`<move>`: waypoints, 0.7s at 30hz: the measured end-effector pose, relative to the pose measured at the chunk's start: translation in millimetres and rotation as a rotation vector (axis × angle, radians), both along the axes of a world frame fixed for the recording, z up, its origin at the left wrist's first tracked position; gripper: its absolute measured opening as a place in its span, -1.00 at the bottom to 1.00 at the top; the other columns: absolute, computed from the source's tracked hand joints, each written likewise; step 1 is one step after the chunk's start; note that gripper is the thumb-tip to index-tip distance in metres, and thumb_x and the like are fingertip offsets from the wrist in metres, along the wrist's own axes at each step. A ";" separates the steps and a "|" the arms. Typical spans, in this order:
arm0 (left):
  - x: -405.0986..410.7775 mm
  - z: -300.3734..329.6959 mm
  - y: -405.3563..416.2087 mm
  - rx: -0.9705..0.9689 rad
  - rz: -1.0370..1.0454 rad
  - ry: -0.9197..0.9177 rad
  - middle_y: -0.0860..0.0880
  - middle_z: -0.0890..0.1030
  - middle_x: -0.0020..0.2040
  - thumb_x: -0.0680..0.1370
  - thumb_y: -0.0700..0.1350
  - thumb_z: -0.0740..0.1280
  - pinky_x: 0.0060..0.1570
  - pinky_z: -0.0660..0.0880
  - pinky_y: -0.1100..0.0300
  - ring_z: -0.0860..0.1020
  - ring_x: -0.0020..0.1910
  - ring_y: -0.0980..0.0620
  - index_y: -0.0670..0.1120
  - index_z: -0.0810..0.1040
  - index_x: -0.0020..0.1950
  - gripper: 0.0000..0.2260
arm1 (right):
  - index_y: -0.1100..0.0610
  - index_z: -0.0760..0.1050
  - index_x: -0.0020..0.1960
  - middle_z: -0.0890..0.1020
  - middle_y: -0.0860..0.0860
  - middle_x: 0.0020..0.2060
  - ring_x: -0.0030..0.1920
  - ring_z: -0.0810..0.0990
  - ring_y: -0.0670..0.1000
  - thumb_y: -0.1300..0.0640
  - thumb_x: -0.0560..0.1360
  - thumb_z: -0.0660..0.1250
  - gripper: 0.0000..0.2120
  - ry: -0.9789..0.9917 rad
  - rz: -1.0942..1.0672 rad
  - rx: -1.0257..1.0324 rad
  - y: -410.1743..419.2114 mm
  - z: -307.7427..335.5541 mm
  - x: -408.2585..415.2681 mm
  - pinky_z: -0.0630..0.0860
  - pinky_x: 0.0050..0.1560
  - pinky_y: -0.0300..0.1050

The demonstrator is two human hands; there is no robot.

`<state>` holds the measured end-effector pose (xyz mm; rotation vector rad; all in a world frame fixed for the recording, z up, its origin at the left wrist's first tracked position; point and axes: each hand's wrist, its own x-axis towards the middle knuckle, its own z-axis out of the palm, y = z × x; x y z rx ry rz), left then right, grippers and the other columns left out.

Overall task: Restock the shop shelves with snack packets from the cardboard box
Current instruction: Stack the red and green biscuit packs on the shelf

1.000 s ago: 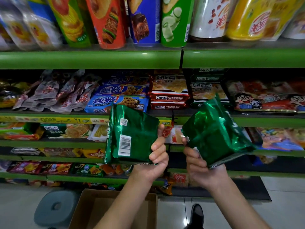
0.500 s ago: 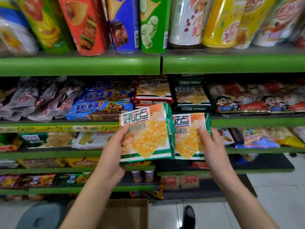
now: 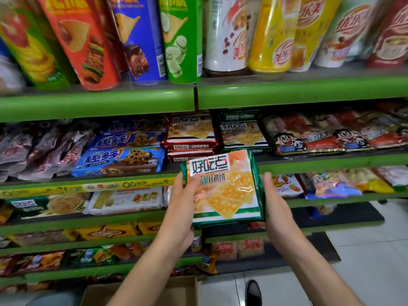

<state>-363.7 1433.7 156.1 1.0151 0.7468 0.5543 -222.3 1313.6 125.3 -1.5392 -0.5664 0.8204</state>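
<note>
Two green cracker packets [image 3: 227, 191] are stacked face up, one on the other, in front of the second shelf's edge [image 3: 331, 162]. My left hand [image 3: 181, 208] grips their left side, thumb across the printed front and fingers behind. Along the right edge, my right hand [image 3: 276, 204] presses with straight fingers pointing up. Matching green packets [image 3: 242, 133] lie piled on the shelf just above and behind. The open cardboard box [image 3: 141, 292] stands on the floor below my left forearm, its inside mostly hidden.
Tall crisp tubes [image 3: 141, 40] and drink cups [image 3: 271, 36] fill the top shelf. Red cracker packets [image 3: 189, 138] and blue cookie packs [image 3: 123, 160] lie left of the green pile. Lower shelves hold more snacks. My black shoe [image 3: 254, 292] is on the tiled floor.
The two packets were turned from backs to fronts, then brought together from side by side into one stack. Both hands moved up and toward the second shelf.
</note>
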 end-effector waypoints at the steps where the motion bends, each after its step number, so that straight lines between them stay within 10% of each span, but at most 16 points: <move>1: 1.6 -1.2 0.3 0.009 0.001 0.018 0.19 0.36 0.52 0.47 0.32 0.32 0.45 0.16 -0.35 0.34 0.49 -0.03 0.42 0.23 0.46 -0.42 | -0.38 0.39 0.37 0.59 -0.16 0.31 0.36 0.53 -0.04 -0.62 0.35 0.08 -0.32 0.054 0.012 0.078 -2.0 -0.5 1.5 0.36 0.43 0.22; 7: 12.1 0.2 1.0 0.077 0.069 0.041 -0.03 0.47 0.43 0.44 0.05 0.44 0.41 0.31 -0.29 0.48 0.38 -0.17 0.47 0.31 0.32 -0.44 | -0.45 0.17 0.47 0.20 -0.23 0.56 0.56 0.21 0.08 -0.45 0.34 0.39 -0.23 -0.144 0.059 0.201 -15.1 -9.4 7.3 0.19 0.44 0.45; 14: 10.4 1.3 -12.3 0.394 -0.090 -0.058 0.19 0.51 0.35 0.40 0.19 0.43 0.35 0.44 0.01 0.47 0.39 0.08 0.42 0.44 0.25 -0.56 | -0.22 0.52 0.22 0.63 0.01 0.20 0.25 0.59 0.15 -0.20 0.45 0.27 -0.65 0.021 -0.175 0.283 -9.3 2.8 21.6 0.41 0.29 0.46; 18: 15.4 9.7 -12.8 0.681 -0.260 0.061 0.25 0.46 0.35 0.40 0.03 0.53 0.17 0.49 0.38 0.50 0.29 0.23 0.47 0.33 0.31 -0.37 | -0.25 0.46 0.21 0.59 -0.28 0.14 0.20 0.57 -0.19 -0.06 0.67 0.16 -0.82 -0.304 -0.199 0.303 -9.3 8.4 30.0 0.55 0.19 -0.17; 21: 33.4 25.1 -1.2 0.840 -0.287 0.167 0.12 0.46 0.35 0.43 -0.23 0.53 0.06 0.56 0.36 0.56 0.19 0.19 0.46 0.27 0.27 -0.27 | -0.34 0.40 0.26 0.59 -0.24 0.19 0.22 0.58 -0.15 -0.23 0.47 0.38 -0.62 -0.295 -0.042 0.297 -10.9 19.5 50.0 0.54 0.15 -0.21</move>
